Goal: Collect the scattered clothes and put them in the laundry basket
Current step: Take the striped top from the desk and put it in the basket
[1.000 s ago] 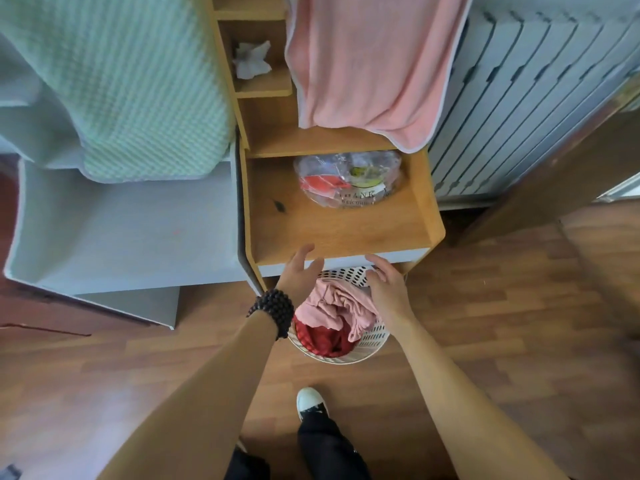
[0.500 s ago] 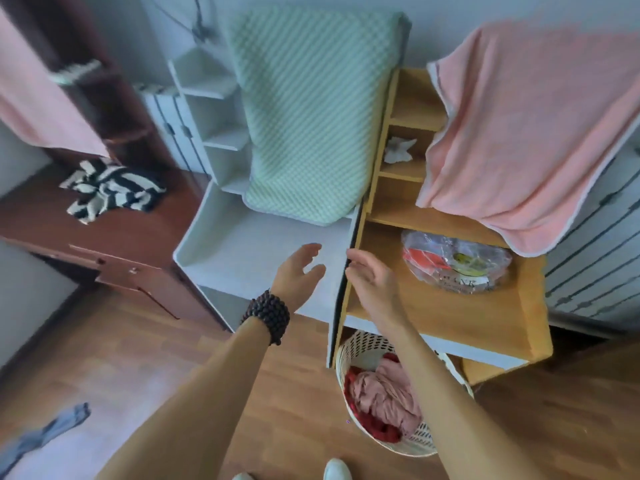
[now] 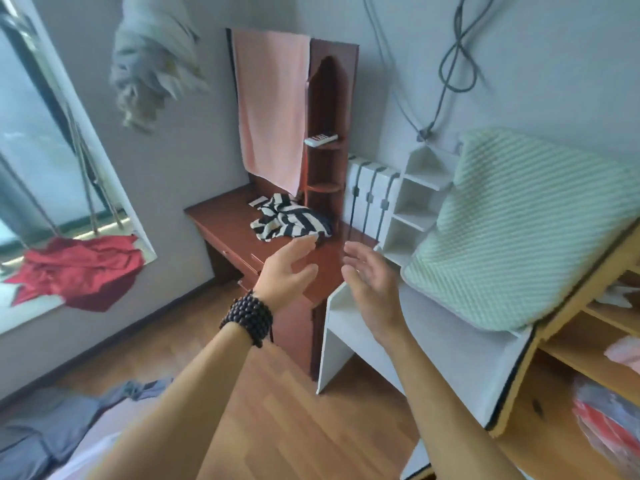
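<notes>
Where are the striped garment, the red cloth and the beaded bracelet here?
striped garment (image 3: 289, 221): head view, middle of the crumpled heap on the dark desk.
red cloth (image 3: 83, 268): head view, centre of its folds on the window ledge.
beaded bracelet (image 3: 248, 317): head view, beads around the left wrist.

Remote (image 3: 320, 139) on dark desk (image 3: 235, 233) shelf; green mat (image 3: 519, 230) over white desk (image 3: 450, 344); cables (image 3: 457, 57) on wall.

Grey walls (image 3: 180, 174), wood floor (image 3: 294, 420), red-brown desk (image 3: 235, 230), white shelf unit (image 3: 419, 202), window (image 3: 31, 140) at left.
</notes>
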Demonstrator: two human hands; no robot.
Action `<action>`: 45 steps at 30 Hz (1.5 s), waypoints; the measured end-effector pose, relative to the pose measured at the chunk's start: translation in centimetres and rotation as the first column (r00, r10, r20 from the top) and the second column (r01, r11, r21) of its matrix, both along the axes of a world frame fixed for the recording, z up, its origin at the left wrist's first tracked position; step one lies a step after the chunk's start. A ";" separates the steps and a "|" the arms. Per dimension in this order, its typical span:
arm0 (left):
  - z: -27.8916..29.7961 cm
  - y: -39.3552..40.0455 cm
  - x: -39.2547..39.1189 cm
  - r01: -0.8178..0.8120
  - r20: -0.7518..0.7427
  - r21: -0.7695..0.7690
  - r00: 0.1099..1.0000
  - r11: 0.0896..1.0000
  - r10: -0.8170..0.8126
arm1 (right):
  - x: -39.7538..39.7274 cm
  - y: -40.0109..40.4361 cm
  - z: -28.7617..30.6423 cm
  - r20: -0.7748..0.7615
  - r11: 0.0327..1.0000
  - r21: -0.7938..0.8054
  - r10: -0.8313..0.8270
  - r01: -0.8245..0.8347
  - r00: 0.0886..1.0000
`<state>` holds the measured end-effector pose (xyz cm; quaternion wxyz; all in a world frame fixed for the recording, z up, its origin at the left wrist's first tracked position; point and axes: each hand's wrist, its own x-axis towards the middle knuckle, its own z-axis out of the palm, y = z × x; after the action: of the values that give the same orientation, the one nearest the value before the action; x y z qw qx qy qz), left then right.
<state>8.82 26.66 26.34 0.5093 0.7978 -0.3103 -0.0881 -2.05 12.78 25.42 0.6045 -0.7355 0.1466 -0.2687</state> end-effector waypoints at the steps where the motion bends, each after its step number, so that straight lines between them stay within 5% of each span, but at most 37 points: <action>1: 0.3 1.2 1.0 -0.019 0.005 -0.010 1.000 1.000 0.019 | 1.3 1.0 0.2 0.007 1.000 -0.005 0.019 -0.019 1.000; 11: 0.1 7.5 11.0 -0.096 0.027 -0.039 0.995 0.995 0.097 | 13.3 5.9 0.5 0.006 0.988 -0.040 0.147 -0.146 0.989; 27: -2.1 -0.9 32.9 -0.070 -0.056 0.160 0.995 0.985 0.080 | 35.2 -2.6 -4.5 -0.056 0.992 0.092 0.090 -0.085 0.994; 39: -8.4 -5.7 46.8 0.097 -0.090 0.284 0.993 0.954 -0.074 | 46.2 -7.2 -8.2 -0.287 0.999 -0.044 0.004 -0.017 0.958; 45: -14.9 -10.2 55.7 0.291 -0.087 0.483 0.954 0.826 -0.286 | 52.8 -10.3 -13.3 -0.510 0.973 -0.229 -0.131 0.013 0.850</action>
<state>64.50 16.47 11.40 0.2724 0.8442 -0.3918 -0.2441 50.73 2.53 12.13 0.4475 -0.8360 0.3025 -0.0961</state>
